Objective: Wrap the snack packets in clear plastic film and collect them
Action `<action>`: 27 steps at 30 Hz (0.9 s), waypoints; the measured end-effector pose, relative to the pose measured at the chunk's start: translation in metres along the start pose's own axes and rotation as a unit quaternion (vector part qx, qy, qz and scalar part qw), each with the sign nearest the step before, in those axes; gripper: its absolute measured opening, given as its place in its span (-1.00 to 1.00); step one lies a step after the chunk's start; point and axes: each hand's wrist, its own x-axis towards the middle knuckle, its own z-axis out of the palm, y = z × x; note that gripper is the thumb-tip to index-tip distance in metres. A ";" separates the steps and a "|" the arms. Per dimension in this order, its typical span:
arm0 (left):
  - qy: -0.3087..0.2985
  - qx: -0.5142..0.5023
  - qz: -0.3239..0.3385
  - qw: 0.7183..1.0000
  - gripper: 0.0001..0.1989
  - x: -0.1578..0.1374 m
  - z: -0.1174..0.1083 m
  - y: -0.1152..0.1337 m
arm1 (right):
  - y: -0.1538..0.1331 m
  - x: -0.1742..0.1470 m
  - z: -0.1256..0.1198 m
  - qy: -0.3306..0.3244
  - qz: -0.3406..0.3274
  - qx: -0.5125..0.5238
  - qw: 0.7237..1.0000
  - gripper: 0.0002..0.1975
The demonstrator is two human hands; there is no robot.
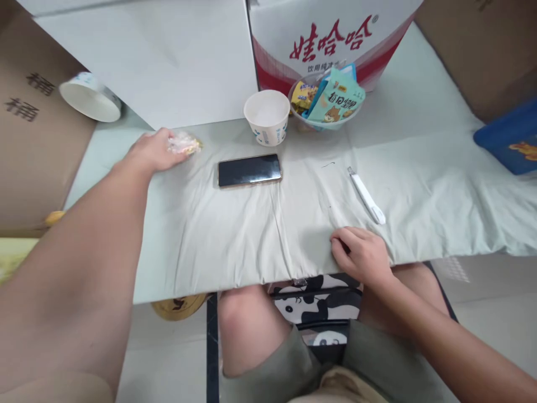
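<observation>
My left hand [157, 151] reaches to the left side of the table, its fingers closed on a small crinkled clear plastic wrapper [183, 143] with yellow and pink on it. My right hand [361, 253] rests curled at the table's front edge; whatever its fingers may hold is hidden. Just beyond it lies a white utility knife [366, 196]. Between the hands, a dark-screened phone [249, 170] lies flat on the cloth. A white paper cup [268, 118] stands upright behind the phone. Beside the cup, a clear bowl [325, 122] is filled with snack packets [338, 96].
A plain white box [155, 56] and a white box with red lettering [331, 39] stand along the back. Another paper cup [91, 98] lies tipped at the left, by a cardboard box [37, 134]. A blue container [509, 137] sits at the right edge. Pale cloth [235, 235] covers the table.
</observation>
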 end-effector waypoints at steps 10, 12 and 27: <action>0.013 -0.105 0.088 0.990 -0.46 -0.151 -0.015 0.032 | -0.010 0.006 -0.014 -0.144 0.105 -0.012 0.984 -0.69; 0.017 -0.156 0.121 0.980 -0.55 -0.185 0.013 0.077 | -0.011 0.007 -0.018 -0.154 0.110 -0.011 0.982 -0.69; 0.027 -0.252 0.331 0.909 -0.34 -0.255 0.083 0.144 | -0.005 0.005 -0.017 -0.152 0.112 0.019 0.982 -0.68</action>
